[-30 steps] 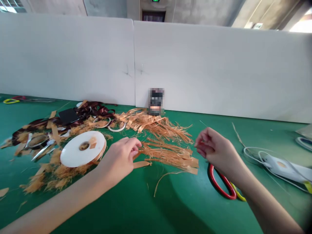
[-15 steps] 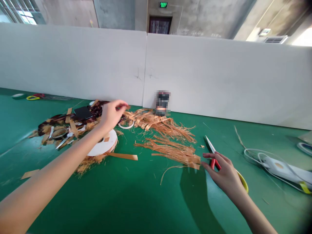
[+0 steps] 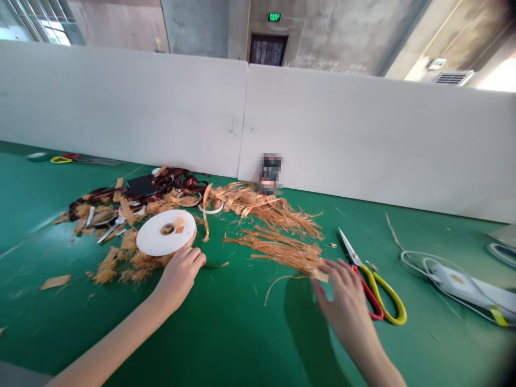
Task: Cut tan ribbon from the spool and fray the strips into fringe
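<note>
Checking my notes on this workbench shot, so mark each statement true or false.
1. The scissors have red and yellow handles. True.
2. The left hand holds those scissors. False: it is at the lower edge of the white spool, and the scissors lie on the green tabletop.
3. The spool lies flat. True.
4. The right hand grips the white corded device. False: it is beside the end of the frayed orange strips, away from the device.
</note>
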